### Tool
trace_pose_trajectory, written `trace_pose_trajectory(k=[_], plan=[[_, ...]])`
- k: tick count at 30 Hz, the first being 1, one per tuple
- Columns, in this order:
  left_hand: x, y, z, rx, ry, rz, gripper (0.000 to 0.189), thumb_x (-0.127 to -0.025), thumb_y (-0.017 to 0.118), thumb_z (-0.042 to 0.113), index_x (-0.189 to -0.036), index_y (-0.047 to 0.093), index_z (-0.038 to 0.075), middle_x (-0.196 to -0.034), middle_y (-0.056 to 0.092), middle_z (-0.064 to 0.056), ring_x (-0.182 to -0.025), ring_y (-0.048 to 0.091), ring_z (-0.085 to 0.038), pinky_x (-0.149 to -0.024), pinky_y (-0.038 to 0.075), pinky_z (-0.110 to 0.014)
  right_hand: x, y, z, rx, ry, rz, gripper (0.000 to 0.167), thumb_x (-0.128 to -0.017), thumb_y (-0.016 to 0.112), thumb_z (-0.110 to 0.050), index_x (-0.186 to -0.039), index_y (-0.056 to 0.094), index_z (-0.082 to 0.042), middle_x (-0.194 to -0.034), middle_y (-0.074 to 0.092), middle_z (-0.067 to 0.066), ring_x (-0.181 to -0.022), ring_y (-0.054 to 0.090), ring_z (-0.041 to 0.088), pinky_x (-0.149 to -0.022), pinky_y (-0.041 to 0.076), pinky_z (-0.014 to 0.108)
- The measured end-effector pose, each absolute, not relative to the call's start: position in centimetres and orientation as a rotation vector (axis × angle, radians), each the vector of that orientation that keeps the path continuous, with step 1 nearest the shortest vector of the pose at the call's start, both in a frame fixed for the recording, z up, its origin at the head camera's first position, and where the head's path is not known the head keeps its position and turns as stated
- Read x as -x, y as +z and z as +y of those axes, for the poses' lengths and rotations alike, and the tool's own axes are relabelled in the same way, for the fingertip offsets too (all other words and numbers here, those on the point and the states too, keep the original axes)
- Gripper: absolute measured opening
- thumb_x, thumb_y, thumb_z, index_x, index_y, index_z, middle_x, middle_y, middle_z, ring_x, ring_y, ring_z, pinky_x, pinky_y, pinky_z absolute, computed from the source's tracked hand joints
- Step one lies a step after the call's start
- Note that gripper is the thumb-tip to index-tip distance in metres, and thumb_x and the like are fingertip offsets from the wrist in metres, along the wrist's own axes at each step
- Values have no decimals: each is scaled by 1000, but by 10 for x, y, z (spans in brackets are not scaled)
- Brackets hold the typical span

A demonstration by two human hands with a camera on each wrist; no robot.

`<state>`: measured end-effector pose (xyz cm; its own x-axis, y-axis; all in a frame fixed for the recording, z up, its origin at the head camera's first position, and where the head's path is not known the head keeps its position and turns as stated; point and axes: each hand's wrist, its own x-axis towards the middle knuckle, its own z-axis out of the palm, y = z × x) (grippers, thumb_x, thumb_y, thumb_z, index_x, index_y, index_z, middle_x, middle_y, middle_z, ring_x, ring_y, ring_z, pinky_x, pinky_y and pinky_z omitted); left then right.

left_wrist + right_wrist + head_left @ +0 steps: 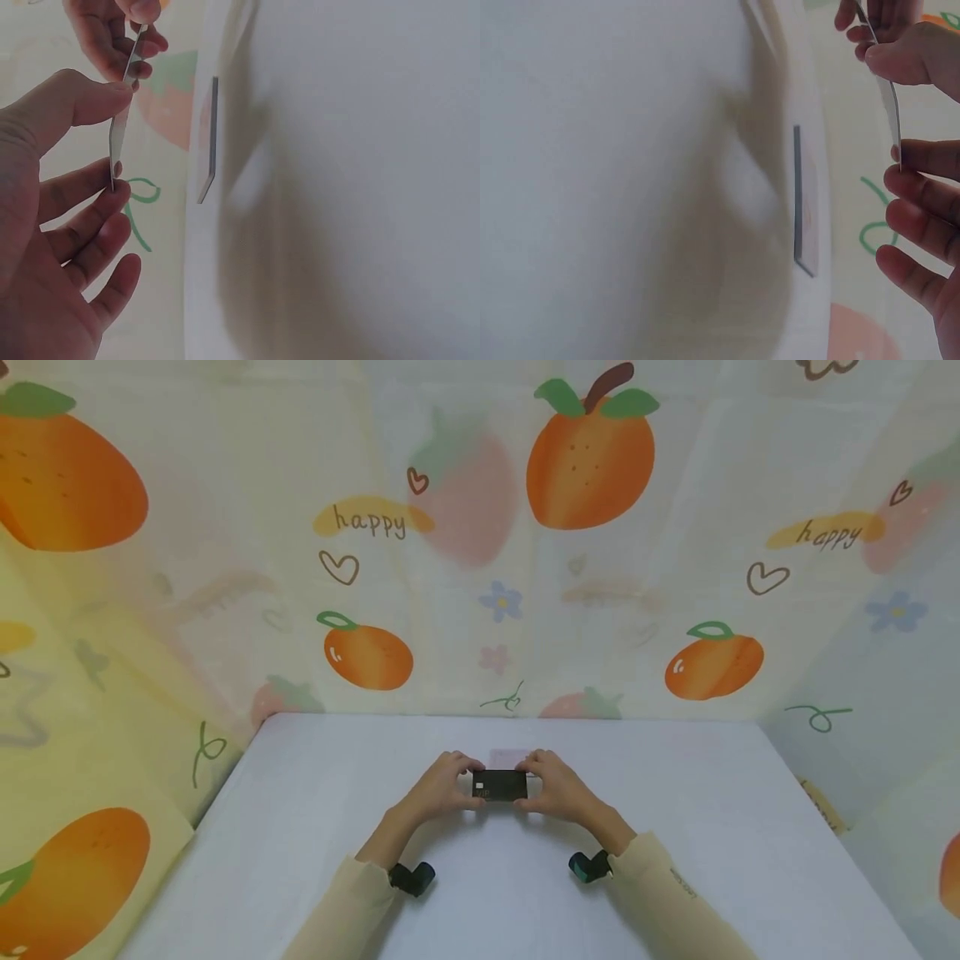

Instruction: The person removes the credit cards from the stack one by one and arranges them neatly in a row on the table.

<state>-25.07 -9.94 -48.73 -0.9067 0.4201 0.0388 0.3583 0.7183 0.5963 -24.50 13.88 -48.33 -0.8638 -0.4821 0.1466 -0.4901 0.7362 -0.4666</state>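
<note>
Both hands hold a black card [499, 785] marked "VIP", with a small light chip-like square at its left. Its broad face is turned toward the head camera, above the white table. My left hand [446, 785] pinches the left end, thumb along one long edge and fingertips at the other. The right hand [553, 787] grips the right end the same way. From the left wrist, the card [121, 112] shows nearly edge-on as a thin strip. Behind it lies a flat pale pink rectangular piece [508, 757], partly hidden by the card in the head view.
The white table [300, 827] reaches back to a fabric wall [465, 635] printed with oranges, strawberries and hearts. Similar fabric hangs at both sides. Dark wrist cameras sit on both wrists, below cream sleeves [345, 906]. A tan strip [822, 804] lies beyond the table's right edge.
</note>
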Motion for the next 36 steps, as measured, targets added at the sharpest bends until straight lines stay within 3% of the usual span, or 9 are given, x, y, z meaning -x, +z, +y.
trace_pose_trajectory(k=[11, 24, 36], plan=[[227, -490, -112, -681, 928, 2843, 52, -70, 84, 24, -118, 66, 11, -111, 64, -6, -108, 51, -24, -93, 46, -46, 225, -488, 129, -872, 745, -2870, 48, -74, 81, -31, -113, 67, -8, -107, 60, 2, -102, 54, 19, -89, 49, 38], [201, -500, -152, -658, 942, 2824, 51, -68, 85, 23, -115, 67, 13, -106, 63, 1, -103, 54, -21, -86, 47, -39, 206, -495, 97, -1015, 738, -2843, 46, -74, 82, -33, -110, 68, -8, -101, 60, 0, -95, 54, 15, -85, 48, 30], [196, -497, -182, -482, 885, 2850, 52, -65, 86, 19, -114, 68, 14, -111, 64, 0, -108, 55, -24, -94, 47, -48, 208, -501, 57, -1057, 593, -2940, 52, -77, 80, -37, -118, 66, -10, -105, 59, -1, -94, 51, 9, -85, 47, 22]])
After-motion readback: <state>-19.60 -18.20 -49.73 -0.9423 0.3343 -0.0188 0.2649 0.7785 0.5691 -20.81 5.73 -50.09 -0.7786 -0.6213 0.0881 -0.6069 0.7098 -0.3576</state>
